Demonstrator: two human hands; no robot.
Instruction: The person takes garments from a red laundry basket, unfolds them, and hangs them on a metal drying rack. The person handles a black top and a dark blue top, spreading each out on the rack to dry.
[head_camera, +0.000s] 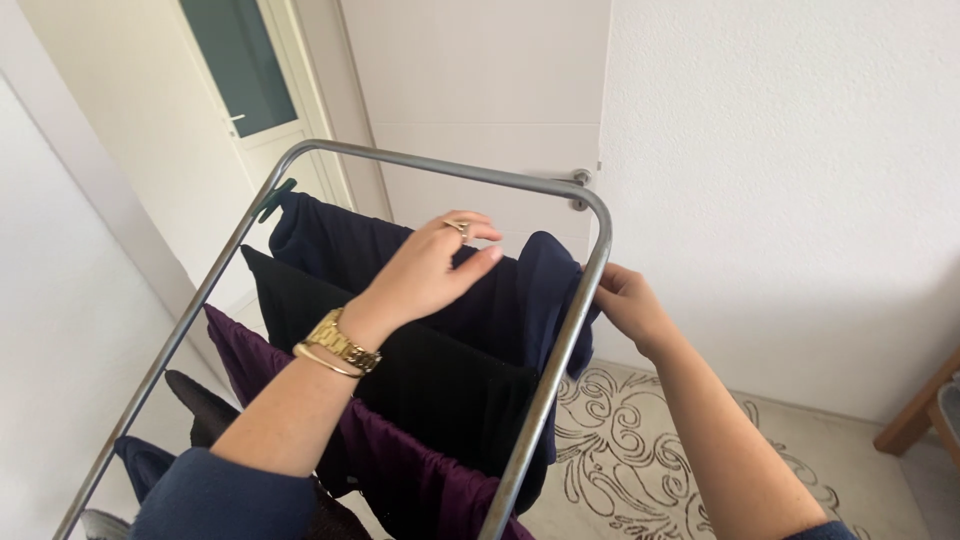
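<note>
Nearest us, our left forearm crossed the metal drying rack (560, 345) from the lower left, a gold watch (345, 345) and a thin bangle on the wrist. Beneath that arm hung a purple cloth (400, 460), draped over a line and running from left to right across the rack.

Past the wrist, our left hand (425, 270) lay palm down on the navy garment (500, 300), fingers loosely spread and slightly curled, a ring on one finger; the grip there was open, resting on the cloth and not pinching it. Just below that hand hung a black garment (420, 380) on its own line.

The navy garment hung folded over the farthest line, its long axis running across the rack from the far left corner toward the right-hand rail, its right end bunched against that rail. Our right hand (625, 305) sat outside the rail, to the right of the left grip, fingers pressed together on the navy cloth's edge where it wrapped the tube.

Beyond the left grip, at the far left end of the navy piece, a green clothes peg (273, 200) sat on the frame. Below the right arm lay a patterned rug (640, 440); beyond the rack stood a white door (480, 90).
</note>
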